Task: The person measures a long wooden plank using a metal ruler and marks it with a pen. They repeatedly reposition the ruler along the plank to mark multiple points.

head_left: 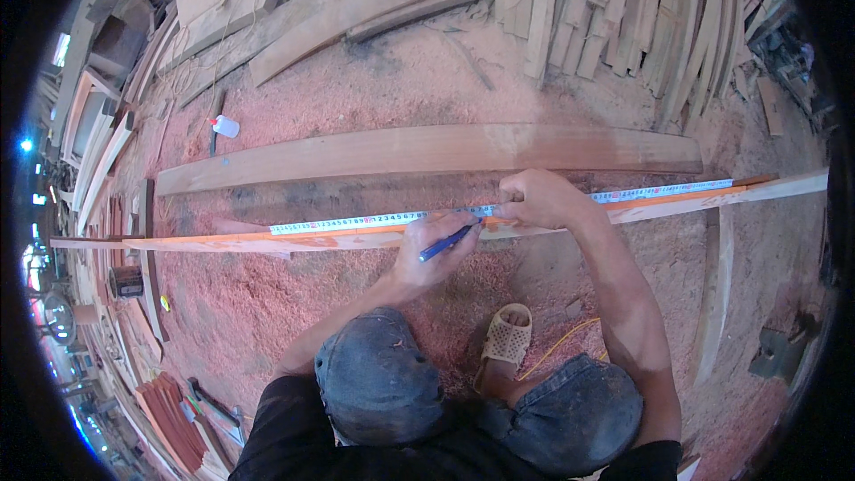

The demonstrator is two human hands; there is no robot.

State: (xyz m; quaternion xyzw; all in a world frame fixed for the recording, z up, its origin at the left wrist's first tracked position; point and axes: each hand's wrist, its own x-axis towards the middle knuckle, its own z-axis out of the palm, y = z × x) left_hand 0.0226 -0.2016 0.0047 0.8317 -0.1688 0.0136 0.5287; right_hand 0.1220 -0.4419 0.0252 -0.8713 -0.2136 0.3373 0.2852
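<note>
A long, narrow board (223,244) with an orange edge stretches across in front of me, nearly from one side of the view to the other. Along its far edge runs a white tape measure (338,223) with printed marks. My left hand (435,248) grips a blue pen (448,244), its tip close to the tape and the board's edge. Beside it on the right, my right hand (545,199) is closed over the tape, pressing it to the board with bent fingers. Its fingertips are partly hidden.
A wide plank (427,153) lies on the sawdust-covered floor just beyond. A small white bottle (226,127) with a red tip stands past its left end. Stacked timber (606,9) lines the far side. A black tin (126,281) sits at left. My sandalled foot (508,336) is below.
</note>
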